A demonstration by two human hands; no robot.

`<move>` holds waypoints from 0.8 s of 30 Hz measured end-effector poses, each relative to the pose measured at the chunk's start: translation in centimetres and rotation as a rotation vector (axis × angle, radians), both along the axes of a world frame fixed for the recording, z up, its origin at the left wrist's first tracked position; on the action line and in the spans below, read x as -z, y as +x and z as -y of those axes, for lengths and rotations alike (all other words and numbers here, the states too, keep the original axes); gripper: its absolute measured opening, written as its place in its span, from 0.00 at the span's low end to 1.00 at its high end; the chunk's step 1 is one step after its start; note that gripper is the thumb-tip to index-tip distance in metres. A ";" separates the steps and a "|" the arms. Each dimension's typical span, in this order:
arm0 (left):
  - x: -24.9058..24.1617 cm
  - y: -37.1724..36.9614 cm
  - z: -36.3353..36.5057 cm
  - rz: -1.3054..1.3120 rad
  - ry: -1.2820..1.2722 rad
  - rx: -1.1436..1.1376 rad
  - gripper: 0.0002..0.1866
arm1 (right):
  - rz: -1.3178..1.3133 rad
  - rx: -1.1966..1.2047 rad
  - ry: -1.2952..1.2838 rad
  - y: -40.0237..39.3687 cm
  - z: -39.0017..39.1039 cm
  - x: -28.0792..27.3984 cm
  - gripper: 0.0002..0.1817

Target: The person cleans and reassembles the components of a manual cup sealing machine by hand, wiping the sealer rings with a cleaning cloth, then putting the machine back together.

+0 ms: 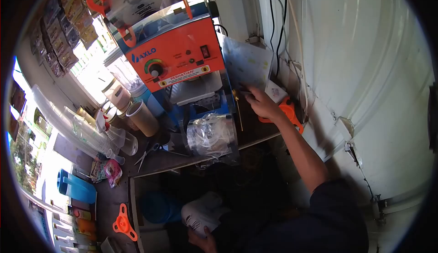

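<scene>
My right hand (262, 101) reaches to the right side of an orange and blue sealing machine (182, 54), beside a white box (275, 91) and an orange plastic part (289, 112). Its fingers are in shadow near the machine's edge, and what they touch or hold is too dark to tell. Low in the view, my left hand (202, 240) lies against a pale, torn-looking cloth (200, 214) over the knee, its fingers partly hidden. A roll of clear film (211, 135) is mounted at the machine's front.
Scissors (148, 155) lie left of the film roll. Stacked clear cups (68, 127), containers (142, 118) and a blue pitcher (76, 187) stand at the left. An orange three-armed knob (123, 223) lies lower left. Cables (297, 34) hang along the right wall.
</scene>
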State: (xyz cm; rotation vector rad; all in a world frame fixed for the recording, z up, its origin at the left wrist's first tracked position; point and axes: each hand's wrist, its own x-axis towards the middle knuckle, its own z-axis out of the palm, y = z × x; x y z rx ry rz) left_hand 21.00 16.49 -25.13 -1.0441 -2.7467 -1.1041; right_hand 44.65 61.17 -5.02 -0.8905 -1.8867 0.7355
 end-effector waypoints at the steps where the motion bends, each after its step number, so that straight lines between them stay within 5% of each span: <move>1: 0.0 0.0 -0.2 -0.012 0.005 0.014 0.32 | -0.012 0.014 0.005 -0.1 -2.1 1.4 0.22; 4: 0.0 -0.1 -0.3 -0.021 -0.046 0.008 0.37 | 0.030 0.370 -0.069 -0.3 -4.1 0.9 0.26; 7: 0.0 -0.2 -0.1 -0.054 -0.054 0.027 0.37 | -0.080 0.446 -0.125 1.7 -2.3 -1.9 0.24; 9: 0.1 -0.8 -0.2 -0.590 -0.205 0.053 0.27 | -0.125 0.594 0.025 2.0 1.3 -4.2 0.24; 11: -0.1 0.4 0.0 -0.332 -0.128 0.018 0.31 | -0.163 0.745 0.168 1.9 2.9 -3.8 0.25; 13: 0.1 0.7 -0.1 -0.080 -0.035 -0.018 0.37 | -0.164 0.918 0.591 1.0 2.6 -2.8 0.25; 14: 0.3 0.7 -0.1 -0.098 -0.021 -0.016 0.37 | -0.161 0.920 0.591 0.7 2.3 -2.1 0.25; 16: 0.2 0.7 -0.2 -0.117 0.000 -0.008 0.36 | -0.185 0.220 0.329 -0.3 1.7 -1.2 0.27; 19: -0.2 0.6 -0.4 -0.112 0.011 0.009 0.37 | -0.110 -0.080 0.243 -3.3 2.6 -0.3 0.32; 22: -0.1 0.6 -0.3 -0.125 -0.005 -0.010 0.37 | -0.423 -0.096 0.001 -2.6 2.0 -0.4 0.24; 24: -0.1 0.5 -0.2 -0.097 -0.006 -0.002 0.36 | -0.322 0.163 -0.148 -1.4 -0.3 -0.6 0.17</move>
